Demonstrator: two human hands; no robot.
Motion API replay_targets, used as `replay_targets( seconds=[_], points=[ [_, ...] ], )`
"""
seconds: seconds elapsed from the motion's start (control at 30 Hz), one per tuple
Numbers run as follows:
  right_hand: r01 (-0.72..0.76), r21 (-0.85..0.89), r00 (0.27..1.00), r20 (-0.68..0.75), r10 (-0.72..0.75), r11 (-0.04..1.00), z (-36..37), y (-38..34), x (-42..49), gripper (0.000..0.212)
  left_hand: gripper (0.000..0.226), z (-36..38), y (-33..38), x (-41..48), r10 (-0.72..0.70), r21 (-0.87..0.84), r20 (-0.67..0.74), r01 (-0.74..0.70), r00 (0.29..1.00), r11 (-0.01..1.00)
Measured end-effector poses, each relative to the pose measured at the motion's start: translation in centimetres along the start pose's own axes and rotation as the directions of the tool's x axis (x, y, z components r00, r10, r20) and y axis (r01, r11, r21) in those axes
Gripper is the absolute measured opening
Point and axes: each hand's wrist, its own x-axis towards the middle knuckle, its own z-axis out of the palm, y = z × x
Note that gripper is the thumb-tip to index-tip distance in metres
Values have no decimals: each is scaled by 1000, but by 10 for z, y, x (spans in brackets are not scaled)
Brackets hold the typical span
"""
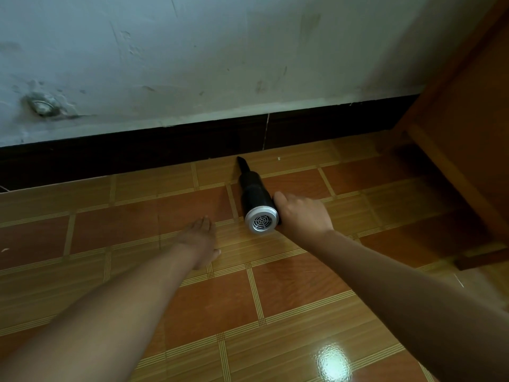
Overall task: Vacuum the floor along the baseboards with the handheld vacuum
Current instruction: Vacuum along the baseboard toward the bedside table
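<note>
Right, from the left: my left hand [199, 238] lies flat on the floor [289, 285], fingers [203, 223] spread and empty, at about eight o'clock from the handheld vacuum [254, 198] and near it, not touching. It looks like a brace, nothing more.

The vacuum sits at the middle of my view. Its long axis runs from the silver grille end nearest me up towards eleven o'clock, where the narrow nozzle [242, 164] reaches the foot of the dark baseboard [137, 153]; I cannot tell if the tip touches it. My right hand [303, 213] is wrapped around the body from the three o'clock side, fingers closed on it, so this hand does the work.

For the coming sweep, what counts is that nozzle staying in the seam where baseboard meets floor. Towards nine o'clock the baseboard runs on with clear tile beside it. Towards two o'clock a wooden furniture panel [468, 133] closes the corner, leaving less room.
</note>
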Motion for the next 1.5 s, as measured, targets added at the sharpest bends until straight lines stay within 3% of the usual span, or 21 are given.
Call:
replay_targets(
  seconds=[0.3, 1.1, 1.27, 1.37, 1.5],
  points=[
    [49, 3, 999, 10, -49, 999, 1, -7, 7, 25, 71, 2, -3, 1, 6, 14, -8, -6, 1000, 1000],
    [-96, -43, 995, 22, 97, 994, -9, 24, -21, 22, 69, -7, 5, -5, -42, 42, 15, 41, 999, 998],
    [-122, -74, 991, 42, 126, 990, -16, 25, -31, 33, 70, -6, 5, -2, -48, 43, 14, 47, 999, 998],
    [-133, -95, 989, 59, 139, 987, -17, 28, -36, 22, 71, -6, 5, -2, -54, 40, 13, 53, 998, 998],
    [-127, -65, 987, 95, 133, 990, -24, 28, -37, 23, 71, -6, 4, -1, -49, 46, 6, 49, 999, 998]
  ],
)
